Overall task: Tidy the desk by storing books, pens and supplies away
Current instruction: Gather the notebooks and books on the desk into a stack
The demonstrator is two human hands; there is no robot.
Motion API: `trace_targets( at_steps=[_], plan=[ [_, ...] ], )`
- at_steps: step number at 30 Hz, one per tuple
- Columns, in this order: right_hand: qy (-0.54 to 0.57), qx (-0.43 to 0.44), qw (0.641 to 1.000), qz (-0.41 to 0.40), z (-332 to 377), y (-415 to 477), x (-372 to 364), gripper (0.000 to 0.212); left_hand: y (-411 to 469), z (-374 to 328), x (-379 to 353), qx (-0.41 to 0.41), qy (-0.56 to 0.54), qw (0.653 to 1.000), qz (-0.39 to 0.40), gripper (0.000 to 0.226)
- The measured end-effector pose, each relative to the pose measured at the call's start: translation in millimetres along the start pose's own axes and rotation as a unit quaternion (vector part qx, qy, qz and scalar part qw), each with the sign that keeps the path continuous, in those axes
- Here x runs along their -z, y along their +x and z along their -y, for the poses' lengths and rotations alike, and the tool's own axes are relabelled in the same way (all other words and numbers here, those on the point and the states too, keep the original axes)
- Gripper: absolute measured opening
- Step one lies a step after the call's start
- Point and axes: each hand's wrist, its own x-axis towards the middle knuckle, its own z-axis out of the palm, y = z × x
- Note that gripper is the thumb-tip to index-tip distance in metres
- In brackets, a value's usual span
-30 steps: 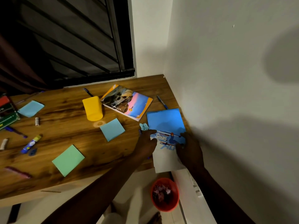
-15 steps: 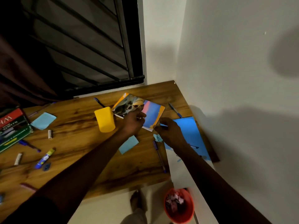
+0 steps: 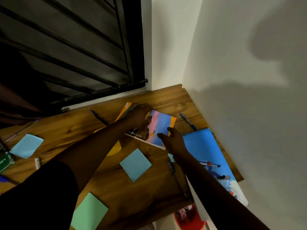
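A notebook (image 3: 160, 126) with a pink, blue and orange cover lies near the back of the wooden desk (image 3: 166, 98). My left hand (image 3: 138, 117) rests over its left half, fingers curled on the cover. At the book's near right edge is my right hand (image 3: 172, 140), its fingers spread and touching. A blue book (image 3: 207, 151) lies along the wall and overhangs the desk's front edge. My left arm partly hides a yellow cup (image 3: 114, 150). There are pens at the back right (image 3: 188, 121), at the back (image 3: 98, 117) and near the front (image 3: 177, 178).
Two blue sticky pads (image 3: 135, 164) (image 3: 26, 145) and a green one (image 3: 89, 211) lie on the desk. A crumpled blue scrap (image 3: 171, 157) sits by my right wrist. Green books (image 3: 5, 160) and a small white tube (image 3: 37, 162) are at the left. A red bin (image 3: 189, 218) stands on the floor below.
Both hands left the blue book and went back to the pink and orange notebook. My left hand has slid further over its cover, and my right hand has reached its near edge.
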Motion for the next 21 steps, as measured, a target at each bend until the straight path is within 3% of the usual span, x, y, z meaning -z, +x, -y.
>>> trace_targets(
  at_steps=[4, 8, 10, 13, 17, 21],
  plan=[
    [-0.012, -0.013, 1.0, -0.005, -5.6, 3.6, -8.3, 0.074, 28.4, 6.7, 0.0, -0.051, 0.044, 0.992, 0.104, 0.074],
    [0.011, -0.025, 0.999, -0.034, -10.7, 4.7, -12.5, 0.071, 42.8, 1.5, 8.7, -0.042, 0.043, 0.989, 0.134, 0.094],
    [0.027, -0.028, 0.998, -0.045, -12.2, 4.6, -12.9, 0.07, 45.5, -5.9, 14.2, -0.036, 0.093, 0.989, 0.112, 0.098],
    [0.043, -0.029, 0.996, -0.069, -13.2, 3.6, -5.2, 0.07, 44.8, -9.0, 16.4, -0.066, 0.134, 0.987, 0.058, 0.076],
    [0.086, -0.022, 0.992, -0.086, -18.1, -1.2, 13.0, 0.071, 26.5, -4.1, 26.4, -0.098, 0.042, 0.994, -0.007, 0.049],
    [0.101, -0.008, 0.992, -0.077, -18.0, -4.3, 30.9, 0.077, 1.0, -12.6, 51.7, -0.112, 0.003, 0.992, -0.053, 0.045]
  ],
)
